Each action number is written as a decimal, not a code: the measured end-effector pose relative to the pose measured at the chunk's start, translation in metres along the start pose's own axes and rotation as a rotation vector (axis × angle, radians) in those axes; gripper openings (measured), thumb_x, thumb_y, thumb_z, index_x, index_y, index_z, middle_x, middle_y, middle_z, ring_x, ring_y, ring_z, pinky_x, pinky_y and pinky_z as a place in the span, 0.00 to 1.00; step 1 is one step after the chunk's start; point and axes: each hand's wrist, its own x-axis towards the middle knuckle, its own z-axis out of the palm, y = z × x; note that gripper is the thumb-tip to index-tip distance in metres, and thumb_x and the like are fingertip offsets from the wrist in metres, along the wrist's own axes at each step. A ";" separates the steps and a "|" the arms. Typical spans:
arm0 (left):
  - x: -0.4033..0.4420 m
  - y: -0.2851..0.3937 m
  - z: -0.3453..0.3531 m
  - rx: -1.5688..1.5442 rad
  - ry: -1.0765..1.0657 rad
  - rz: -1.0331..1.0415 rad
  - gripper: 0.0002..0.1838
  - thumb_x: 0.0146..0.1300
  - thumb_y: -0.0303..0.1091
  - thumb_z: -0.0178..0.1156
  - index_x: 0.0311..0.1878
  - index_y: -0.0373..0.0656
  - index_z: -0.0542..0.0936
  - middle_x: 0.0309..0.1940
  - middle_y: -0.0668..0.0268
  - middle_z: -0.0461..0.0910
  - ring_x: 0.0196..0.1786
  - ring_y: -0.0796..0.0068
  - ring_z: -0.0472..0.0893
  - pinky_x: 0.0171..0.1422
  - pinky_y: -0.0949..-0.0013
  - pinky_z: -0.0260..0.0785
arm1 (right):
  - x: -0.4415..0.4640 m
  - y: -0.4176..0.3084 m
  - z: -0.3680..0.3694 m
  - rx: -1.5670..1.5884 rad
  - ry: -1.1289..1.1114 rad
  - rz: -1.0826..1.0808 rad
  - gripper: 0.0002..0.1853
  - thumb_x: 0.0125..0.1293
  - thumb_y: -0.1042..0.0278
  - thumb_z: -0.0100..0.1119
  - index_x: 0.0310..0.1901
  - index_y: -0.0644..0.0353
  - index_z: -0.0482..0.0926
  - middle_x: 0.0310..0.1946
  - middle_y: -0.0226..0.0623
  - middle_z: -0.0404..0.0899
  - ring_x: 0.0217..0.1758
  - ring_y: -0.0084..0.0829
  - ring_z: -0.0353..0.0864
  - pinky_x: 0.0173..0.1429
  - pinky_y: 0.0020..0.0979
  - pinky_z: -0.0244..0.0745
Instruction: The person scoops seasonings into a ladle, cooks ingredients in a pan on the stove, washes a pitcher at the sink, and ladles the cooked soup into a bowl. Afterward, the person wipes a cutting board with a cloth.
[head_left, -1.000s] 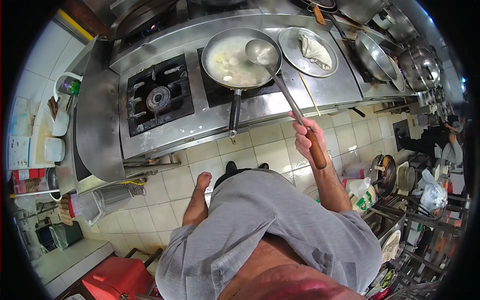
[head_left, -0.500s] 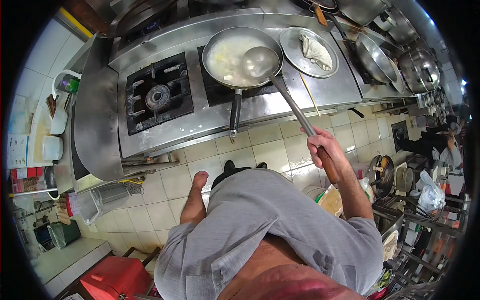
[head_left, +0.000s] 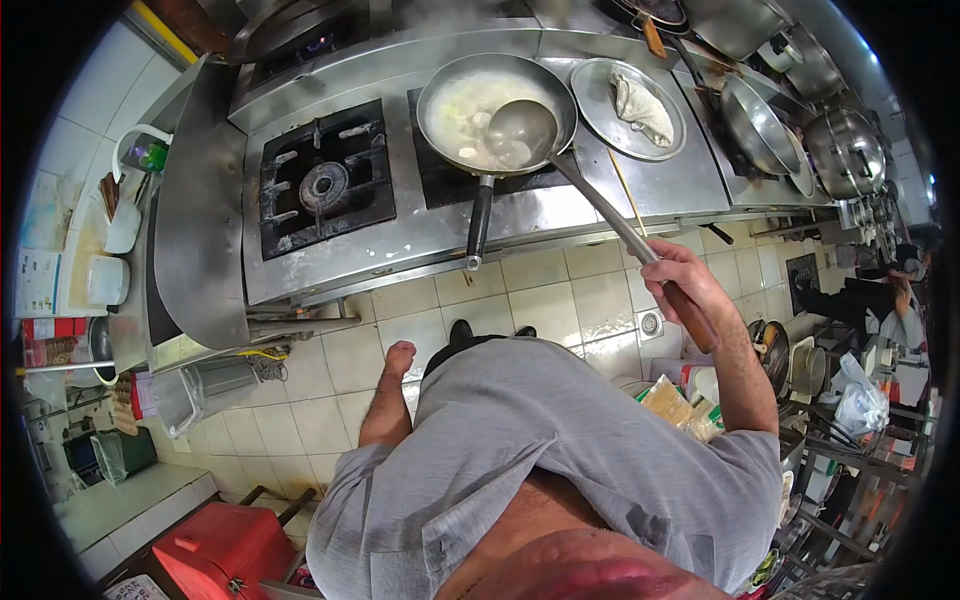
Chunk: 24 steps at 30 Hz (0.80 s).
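In the head view my right hand (head_left: pixel 684 275) is closed around the wooden-ended handle of a long metal ladle (head_left: pixel 610 215). The ladle's round bowl rests in a frying pan (head_left: pixel 437 150), low in a pale, cloudy liquid (head_left: pixel 470 105) with light pieces in it. The pan sits on the right-hand burner, its black handle (head_left: pixel 480 222) pointing toward me and touched by neither hand. My left hand (head_left: pixel 400 358) hangs by my side as a fist, away from the stove, with nothing visible in it.
Left of the pan is a bare gas burner (head_left: pixel 325 185). A round metal tray (head_left: pixel 600 105) with a folded cloth (head_left: pixel 640 108) lies to the right, near a thin stick (head_left: pixel 627 190). A metal wok (head_left: pixel 755 125) stands further right. Behind me is a red box (head_left: pixel 225 550); a person (head_left: pixel 880 300) is at far right.
My right hand has moved right and slightly forward with the ladle, whose bowl sits a little nearer to me in the pan. The view has shifted slightly. My left fist stays put.
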 end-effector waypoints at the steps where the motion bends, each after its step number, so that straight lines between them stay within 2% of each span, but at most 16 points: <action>1: 0.000 -0.002 0.000 -0.002 0.001 -0.002 0.08 0.49 0.30 0.57 0.33 0.40 0.81 0.27 0.64 0.80 0.30 0.74 0.78 0.36 0.71 0.71 | -0.001 -0.001 0.000 -0.002 -0.002 0.001 0.19 0.54 0.72 0.50 0.50 0.63 0.69 0.16 0.28 0.66 0.06 0.20 0.62 0.08 0.21 0.57; 4: -0.002 -0.008 -0.001 0.008 -0.005 -0.007 0.08 0.49 0.30 0.57 0.33 0.41 0.81 0.27 0.64 0.80 0.30 0.75 0.77 0.35 0.71 0.71 | 0.000 -0.003 0.000 0.201 -0.117 -0.022 0.18 0.57 0.71 0.48 0.50 0.66 0.69 0.15 0.27 0.65 0.05 0.20 0.62 0.06 0.21 0.58; 6: -0.004 -0.011 0.001 0.003 0.018 0.062 0.09 0.48 0.31 0.57 0.33 0.40 0.81 0.29 0.62 0.81 0.33 0.70 0.79 0.39 0.69 0.71 | 0.000 -0.002 0.006 0.368 -0.164 -0.025 0.17 0.60 0.70 0.46 0.50 0.68 0.68 0.14 0.27 0.64 0.05 0.20 0.62 0.06 0.21 0.58; 7: -0.003 -0.015 0.002 -0.033 0.048 0.055 0.09 0.48 0.31 0.57 0.33 0.40 0.81 0.29 0.62 0.81 0.33 0.70 0.79 0.39 0.69 0.71 | -0.001 -0.004 0.011 0.372 -0.132 -0.026 0.18 0.60 0.70 0.45 0.52 0.68 0.67 0.15 0.27 0.63 0.05 0.20 0.62 0.06 0.22 0.57; 9: -0.002 -0.021 0.003 0.051 0.061 0.157 0.11 0.48 0.33 0.56 0.32 0.39 0.81 0.32 0.58 0.81 0.38 0.63 0.79 0.45 0.65 0.71 | -0.001 -0.014 0.024 0.405 -0.155 -0.055 0.19 0.60 0.70 0.45 0.53 0.68 0.66 0.15 0.27 0.63 0.05 0.21 0.61 0.05 0.22 0.56; 10: -0.001 -0.020 0.002 0.081 0.046 0.109 0.12 0.48 0.35 0.54 0.32 0.40 0.81 0.35 0.54 0.80 0.43 0.56 0.78 0.51 0.62 0.69 | -0.004 -0.025 0.035 0.340 -0.144 -0.085 0.20 0.59 0.70 0.46 0.53 0.68 0.66 0.15 0.28 0.63 0.05 0.21 0.61 0.05 0.22 0.56; 12: -0.005 -0.021 -0.002 0.182 0.081 0.235 0.11 0.49 0.36 0.53 0.31 0.40 0.81 0.36 0.54 0.80 0.42 0.55 0.78 0.49 0.61 0.70 | 0.001 -0.044 0.053 0.233 -0.163 -0.126 0.20 0.56 0.72 0.46 0.52 0.68 0.68 0.14 0.29 0.63 0.05 0.22 0.61 0.05 0.24 0.53; 14: 0.036 -0.064 0.000 0.922 0.249 0.845 0.05 0.45 0.26 0.54 0.26 0.43 0.78 0.23 0.59 0.78 0.25 0.61 0.75 0.31 0.62 0.70 | 0.006 -0.070 0.085 0.160 -0.198 -0.181 0.21 0.55 0.72 0.46 0.52 0.68 0.68 0.14 0.30 0.63 0.05 0.22 0.61 0.06 0.24 0.52; 15: 0.013 -0.047 -0.010 0.789 0.145 0.714 0.05 0.41 0.25 0.52 0.23 0.43 0.77 0.26 0.56 0.78 0.33 0.55 0.77 0.37 0.62 0.71 | 0.005 -0.080 0.102 0.123 -0.181 -0.235 0.22 0.55 0.72 0.46 0.53 0.69 0.67 0.14 0.30 0.63 0.05 0.22 0.61 0.06 0.24 0.51; 16: 0.020 -0.062 -0.006 0.424 0.233 0.668 0.04 0.41 0.26 0.52 0.22 0.42 0.76 0.26 0.57 0.78 0.35 0.54 0.77 0.39 0.62 0.70 | 0.007 -0.091 0.120 0.110 -0.202 -0.244 0.22 0.55 0.72 0.46 0.53 0.69 0.67 0.14 0.30 0.63 0.05 0.22 0.61 0.06 0.24 0.51; 18: 0.002 -0.066 -0.010 0.404 0.315 0.723 0.07 0.44 0.29 0.52 0.24 0.43 0.79 0.27 0.58 0.79 0.34 0.57 0.78 0.40 0.58 0.73 | 0.017 -0.118 0.165 0.004 -0.280 -0.374 0.23 0.54 0.71 0.47 0.53 0.69 0.67 0.13 0.30 0.63 0.06 0.22 0.61 0.09 0.23 0.52; 19: 0.004 -0.072 -0.015 0.554 0.262 0.683 0.07 0.43 0.30 0.52 0.24 0.43 0.80 0.28 0.58 0.79 0.34 0.56 0.79 0.39 0.59 0.73 | 0.017 -0.132 0.195 -0.034 -0.332 -0.428 0.21 0.54 0.70 0.48 0.51 0.68 0.69 0.13 0.30 0.64 0.07 0.22 0.61 0.10 0.23 0.54; 20: 0.015 -0.086 -0.017 0.864 0.241 0.789 0.07 0.43 0.29 0.52 0.24 0.43 0.80 0.28 0.57 0.80 0.35 0.56 0.79 0.40 0.59 0.73 | 0.020 -0.146 0.225 -0.070 -0.382 -0.482 0.20 0.54 0.70 0.50 0.48 0.68 0.71 0.12 0.30 0.64 0.08 0.22 0.62 0.12 0.23 0.55; 22: -0.004 -0.091 -0.016 0.373 0.322 0.438 0.08 0.41 0.29 0.55 0.27 0.43 0.80 0.32 0.58 0.80 0.37 0.58 0.79 0.42 0.61 0.72 | 0.064 -0.172 0.274 -0.322 -0.499 -0.549 0.15 0.53 0.67 0.53 0.42 0.66 0.73 0.12 0.29 0.65 0.09 0.22 0.63 0.14 0.23 0.58; 23: 0.001 -0.109 -0.013 0.545 0.393 0.551 0.07 0.39 0.29 0.55 0.25 0.44 0.79 0.30 0.58 0.79 0.36 0.59 0.78 0.40 0.60 0.72 | 0.089 -0.185 0.299 -0.391 -0.571 -0.595 0.13 0.51 0.69 0.56 0.38 0.66 0.72 0.13 0.29 0.67 0.10 0.22 0.65 0.14 0.24 0.60; 24: 0.008 -0.122 -0.013 0.719 0.461 0.663 0.06 0.37 0.30 0.56 0.23 0.45 0.77 0.28 0.59 0.78 0.35 0.59 0.78 0.38 0.59 0.72 | 0.106 -0.196 0.327 -0.468 -0.527 -0.663 0.15 0.51 0.71 0.56 0.41 0.66 0.72 0.13 0.28 0.67 0.11 0.21 0.66 0.14 0.24 0.61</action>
